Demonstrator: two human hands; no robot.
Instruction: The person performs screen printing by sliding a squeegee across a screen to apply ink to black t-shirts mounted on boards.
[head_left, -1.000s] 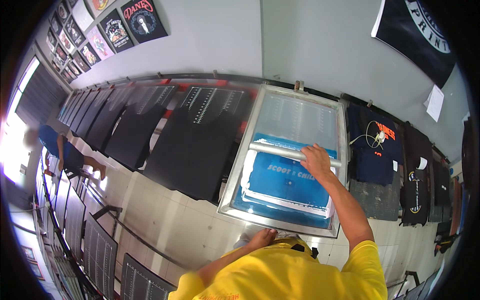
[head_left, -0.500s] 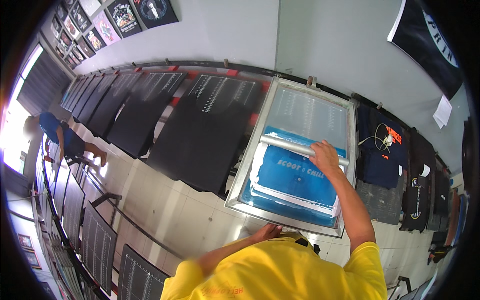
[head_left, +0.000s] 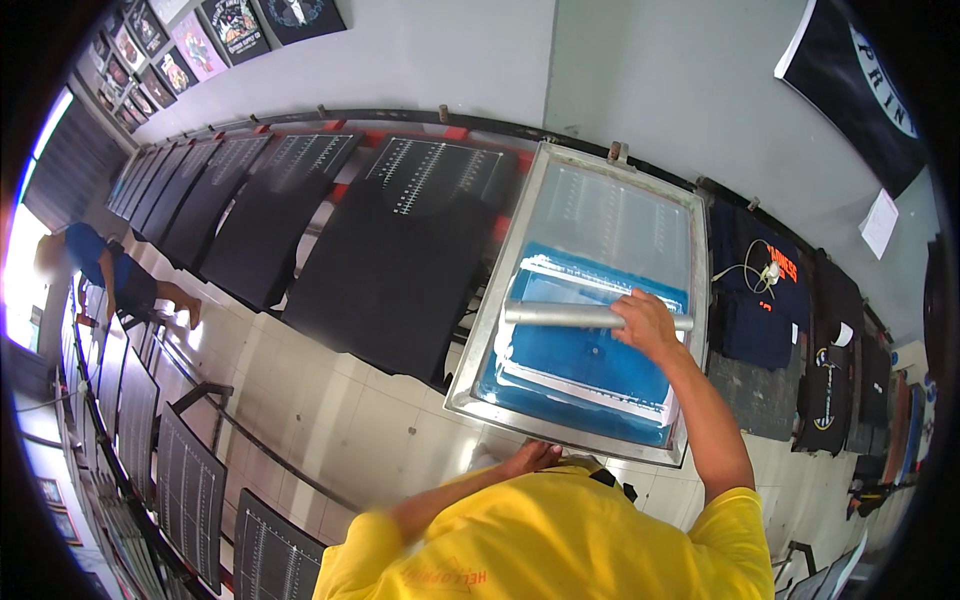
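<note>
My right hand (head_left: 645, 325) is wrapped round the silver handle of a squeegee (head_left: 560, 314), which lies across the width of a silkscreen (head_left: 697, 270). Blue stencil coating covers the near half of its mesh, with white ink in bands on it. Paler grey mesh fills the far half, and a ruled board shows through. The squeegee rests over the middle of the blue area, hiding part of the lettering there. My left hand (head_left: 535, 457) is closed at the near edge of the metal frame, its fingers partly hidden.
To the left, black shirts (head_left: 385, 260) lie on a long row of printing boards. Dark printed shirts (head_left: 755, 300) and a white cable (head_left: 770, 272) are on the right. Another person (head_left: 105, 270) stands at the far left beside a second row of boards (head_left: 185, 475).
My right hand has drawn the squeegee toward me, from the far edge of the blue area to its middle. White ink now shows behind it. My left hand stays by the frame.
</note>
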